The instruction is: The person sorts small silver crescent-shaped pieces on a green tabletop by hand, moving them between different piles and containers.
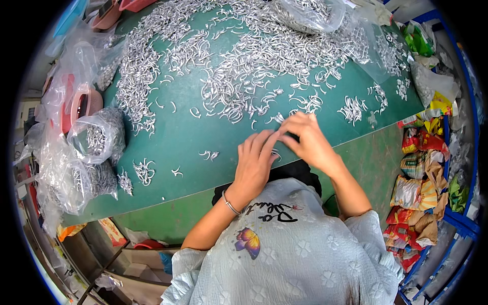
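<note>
Many small curved silver metal pieces (pixel 239 76) lie heaped across the green table (pixel 183 140). Close to the table's near edge, my left hand (pixel 254 163) rests with its fingers bent and drawn together. Its fingertips meet those of my right hand (pixel 309 138), whose thumb and fingers are curled in a pinch. What lies between the fingers is hidden and too small to make out. A silver curved piece (pixel 275 152) shows beside my left thumb. Just beyond my right fingers sits a small cluster of the same pieces (pixel 310 103).
Clear plastic bags of silver pieces (pixel 104 134) stand at the table's left edge, near a pink basket (pixel 86 104). Another plastic bag (pixel 325 20) lies on the far heap. Small piles (pixel 352 109) dot the right side. Colourful packages (pixel 414 190) fill a blue-framed rack at right.
</note>
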Motion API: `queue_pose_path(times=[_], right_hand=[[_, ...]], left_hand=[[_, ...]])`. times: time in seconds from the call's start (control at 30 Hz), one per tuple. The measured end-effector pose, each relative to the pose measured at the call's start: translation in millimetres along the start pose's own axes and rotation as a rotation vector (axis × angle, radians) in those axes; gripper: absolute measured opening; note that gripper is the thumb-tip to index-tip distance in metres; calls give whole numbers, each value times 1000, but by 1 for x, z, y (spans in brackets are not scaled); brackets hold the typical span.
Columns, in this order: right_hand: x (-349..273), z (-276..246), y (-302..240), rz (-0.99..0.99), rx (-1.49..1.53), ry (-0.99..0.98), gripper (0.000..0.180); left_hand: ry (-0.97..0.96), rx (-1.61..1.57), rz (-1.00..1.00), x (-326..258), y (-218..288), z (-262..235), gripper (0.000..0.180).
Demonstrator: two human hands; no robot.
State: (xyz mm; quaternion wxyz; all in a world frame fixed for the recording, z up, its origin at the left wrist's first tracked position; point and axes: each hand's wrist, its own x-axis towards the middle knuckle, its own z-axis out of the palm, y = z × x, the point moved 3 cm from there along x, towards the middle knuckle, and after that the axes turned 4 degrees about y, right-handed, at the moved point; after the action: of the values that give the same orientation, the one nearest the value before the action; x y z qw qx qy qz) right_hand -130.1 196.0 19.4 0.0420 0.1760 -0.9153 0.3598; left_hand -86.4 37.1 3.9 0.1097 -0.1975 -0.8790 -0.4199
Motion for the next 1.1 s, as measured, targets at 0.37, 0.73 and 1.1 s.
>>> queue_pose_path(times=[0.37,0.73,1.1], right_hand=[[35,-20,26,-10,-297,170,7],[4,-31,32,194,37,196,11],[-6,-29,28,59,-231,63,78]], left_hand=[[-164,55,131,-6,-7,7,32],[-195,142,164,3,3,6,49],[-153,62,129,-8,-4,6,45]])
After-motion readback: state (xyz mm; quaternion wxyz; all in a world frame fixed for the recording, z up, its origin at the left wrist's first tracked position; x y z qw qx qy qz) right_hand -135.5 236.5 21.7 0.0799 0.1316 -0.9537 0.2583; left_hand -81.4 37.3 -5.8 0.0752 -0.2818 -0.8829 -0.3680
